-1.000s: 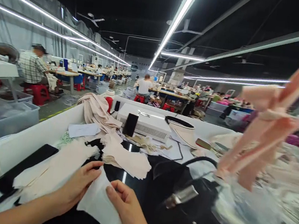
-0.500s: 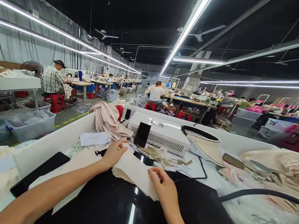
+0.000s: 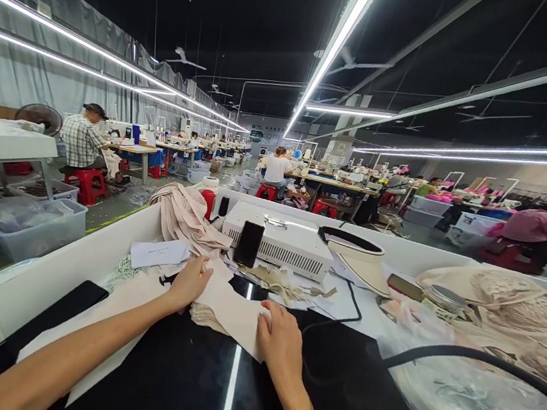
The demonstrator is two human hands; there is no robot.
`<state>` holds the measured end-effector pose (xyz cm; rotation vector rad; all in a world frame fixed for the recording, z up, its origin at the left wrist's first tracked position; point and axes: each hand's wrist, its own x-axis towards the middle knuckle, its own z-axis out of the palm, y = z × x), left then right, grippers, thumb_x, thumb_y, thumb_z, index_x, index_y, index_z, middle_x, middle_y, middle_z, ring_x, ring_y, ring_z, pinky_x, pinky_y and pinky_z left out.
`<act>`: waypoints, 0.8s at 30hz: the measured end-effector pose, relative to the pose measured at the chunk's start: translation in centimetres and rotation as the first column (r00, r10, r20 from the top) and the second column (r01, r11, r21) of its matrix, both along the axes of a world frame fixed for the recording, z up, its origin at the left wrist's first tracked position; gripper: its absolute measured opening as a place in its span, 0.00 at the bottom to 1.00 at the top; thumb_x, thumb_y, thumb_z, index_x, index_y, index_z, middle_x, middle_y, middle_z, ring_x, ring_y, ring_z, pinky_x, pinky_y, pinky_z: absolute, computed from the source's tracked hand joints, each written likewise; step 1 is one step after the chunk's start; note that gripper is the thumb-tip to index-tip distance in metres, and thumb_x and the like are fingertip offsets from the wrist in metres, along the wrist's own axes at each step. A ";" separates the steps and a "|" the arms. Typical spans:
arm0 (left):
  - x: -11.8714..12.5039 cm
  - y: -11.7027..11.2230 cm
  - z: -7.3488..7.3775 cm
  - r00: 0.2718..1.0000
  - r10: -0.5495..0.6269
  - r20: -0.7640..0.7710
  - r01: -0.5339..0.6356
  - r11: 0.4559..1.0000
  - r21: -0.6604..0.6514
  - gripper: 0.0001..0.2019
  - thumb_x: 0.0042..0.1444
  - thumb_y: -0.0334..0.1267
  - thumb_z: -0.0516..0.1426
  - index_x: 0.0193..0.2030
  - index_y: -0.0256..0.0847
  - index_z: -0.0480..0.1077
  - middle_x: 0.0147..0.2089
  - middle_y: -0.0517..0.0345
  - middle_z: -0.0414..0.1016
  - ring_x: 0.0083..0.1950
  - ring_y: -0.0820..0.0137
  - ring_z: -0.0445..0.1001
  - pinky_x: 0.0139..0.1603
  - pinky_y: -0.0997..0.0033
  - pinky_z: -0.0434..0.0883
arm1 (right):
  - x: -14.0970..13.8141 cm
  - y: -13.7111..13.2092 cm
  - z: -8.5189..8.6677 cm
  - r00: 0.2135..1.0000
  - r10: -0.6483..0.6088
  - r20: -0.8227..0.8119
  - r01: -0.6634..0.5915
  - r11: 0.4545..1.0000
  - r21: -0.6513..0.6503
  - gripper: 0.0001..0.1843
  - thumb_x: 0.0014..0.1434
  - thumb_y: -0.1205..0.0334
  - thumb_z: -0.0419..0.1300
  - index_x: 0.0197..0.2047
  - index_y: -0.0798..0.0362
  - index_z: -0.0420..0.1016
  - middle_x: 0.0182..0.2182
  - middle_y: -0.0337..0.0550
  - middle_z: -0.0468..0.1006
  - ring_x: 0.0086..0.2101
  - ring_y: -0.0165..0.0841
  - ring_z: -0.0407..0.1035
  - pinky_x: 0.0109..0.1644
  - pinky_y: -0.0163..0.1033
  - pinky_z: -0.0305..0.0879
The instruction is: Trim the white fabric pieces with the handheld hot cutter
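A pale cream fabric piece (image 3: 232,307) stretches between my two hands above the glossy black work surface (image 3: 171,373). My left hand (image 3: 188,282) is closed at its far left end, thumb and fingers pinched together. At its right end, my right hand (image 3: 281,342) grips the edge with bent fingers. Under the piece shows a small stack of beige fabric pieces (image 3: 208,318), its layers visible at the near edge. Beneath my left forearm lies a larger pale sheet (image 3: 101,327); whether it is cloth or paper I cannot tell.
Behind my hands stand an upright phone (image 3: 249,243) and a white vented box (image 3: 281,246). Beige fabric (image 3: 182,213) is heaped at the back left. A dark phone-like slab (image 3: 43,326) lies left. A sun visor (image 3: 359,260), plastic bag (image 3: 432,380) and black cable (image 3: 480,354) are right.
The view has turned slightly right, so the scene sits further left. The cream piece lies flatter over the stack, more of whose layered edge shows. Both hands keep hold of the piece.
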<state>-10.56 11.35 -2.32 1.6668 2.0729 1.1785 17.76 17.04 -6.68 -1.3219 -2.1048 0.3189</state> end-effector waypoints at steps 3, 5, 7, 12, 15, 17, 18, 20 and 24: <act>0.4 -0.8 0.7 0.988 -0.091 -0.128 0.102 0.992 0.079 0.20 0.87 0.37 0.57 0.79 0.41 0.79 0.69 0.40 0.83 0.72 0.49 0.83 0.82 0.38 0.77 | -0.6 -0.8 -0.1 0.998 0.061 0.010 -0.062 0.992 0.112 0.19 0.79 0.66 0.63 0.64 0.45 0.90 0.63 0.52 0.91 0.67 0.51 0.83 0.75 0.59 0.78; 1.0 -1.0 1.1 0.956 -0.202 -0.212 0.228 0.968 0.105 0.20 0.87 0.39 0.56 0.77 0.46 0.81 0.73 0.43 0.83 0.78 0.51 0.79 0.86 0.43 0.73 | -1.5 -1.5 -0.4 0.994 0.109 0.016 -0.111 0.979 0.169 0.22 0.79 0.66 0.59 0.65 0.43 0.91 0.63 0.51 0.91 0.66 0.51 0.84 0.75 0.58 0.78; 1.5 -1.1 1.2 0.911 -0.303 -0.280 0.340 0.936 0.093 0.19 0.87 0.41 0.57 0.75 0.48 0.83 0.76 0.45 0.83 0.81 0.53 0.77 0.89 0.46 0.70 | -2.5 -2.1 -1.0 0.991 0.133 0.019 -0.134 0.968 0.214 0.23 0.79 0.67 0.57 0.65 0.44 0.90 0.64 0.52 0.91 0.66 0.51 0.84 0.75 0.58 0.78; 2.0 -1.0 -0.6 0.846 -0.397 -0.356 0.416 0.909 -0.026 0.16 0.85 0.41 0.61 0.69 0.43 0.87 0.76 0.39 0.84 0.81 0.45 0.79 0.88 0.37 0.71 | -3.7 -2.9 -2.9 0.988 0.149 0.030 -0.152 0.953 0.260 0.19 0.77 0.69 0.58 0.57 0.46 0.91 0.58 0.55 0.93 0.59 0.51 0.88 0.67 0.57 0.83; 1.9 -1.2 -1.5 0.838 -0.404 -0.367 0.403 0.911 -0.085 0.18 0.85 0.41 0.60 0.72 0.42 0.86 0.79 0.37 0.83 0.81 0.46 0.79 0.87 0.36 0.73 | -3.5 -3.5 -3.4 0.984 0.173 0.033 -0.176 0.946 0.273 0.18 0.76 0.69 0.61 0.57 0.45 0.91 0.57 0.54 0.93 0.58 0.51 0.89 0.65 0.56 0.85; 1.7 -1.4 -1.1 0.837 -0.404 -0.370 0.391 0.913 -0.112 0.20 0.86 0.43 0.59 0.76 0.44 0.83 0.82 0.39 0.80 0.84 0.48 0.77 0.88 0.39 0.72 | -3.4 -4.4 -3.3 0.981 0.194 0.025 -0.193 0.940 0.283 0.20 0.75 0.70 0.60 0.60 0.45 0.90 0.59 0.55 0.93 0.60 0.52 0.89 0.67 0.57 0.86; 1.6 -1.5 -0.7 0.837 -0.403 -0.371 0.385 0.914 -0.125 0.21 0.86 0.43 0.59 0.78 0.44 0.82 0.84 0.40 0.79 0.86 0.49 0.75 0.89 0.41 0.71 | -3.2 -5.1 -3.2 0.978 0.207 0.020 -0.204 0.936 0.287 0.21 0.76 0.70 0.60 0.61 0.46 0.90 0.60 0.56 0.92 0.61 0.52 0.88 0.68 0.58 0.86; 1.1 -2.2 0.6 0.841 -0.392 -0.372 0.364 0.920 -0.147 0.23 0.86 0.43 0.58 0.81 0.45 0.80 0.87 0.43 0.75 0.88 0.52 0.72 0.91 0.46 0.68 | -2.8 -6.8 -2.7 0.969 0.246 0.014 -0.239 0.927 0.290 0.21 0.77 0.70 0.59 0.63 0.46 0.90 0.61 0.57 0.92 0.63 0.52 0.88 0.68 0.57 0.87; -1.7 -5.4 3.4 0.873 -0.310 -0.377 0.245 0.946 -0.211 0.20 0.86 0.42 0.54 0.71 0.45 0.84 0.77 0.44 0.85 0.79 0.54 0.81 0.84 0.54 0.72 | -0.7 -10.9 -1.5 0.905 0.423 0.042 -0.419 0.871 0.257 0.22 0.75 0.71 0.65 0.64 0.39 0.90 0.62 0.47 0.93 0.62 0.42 0.90 0.68 0.42 0.86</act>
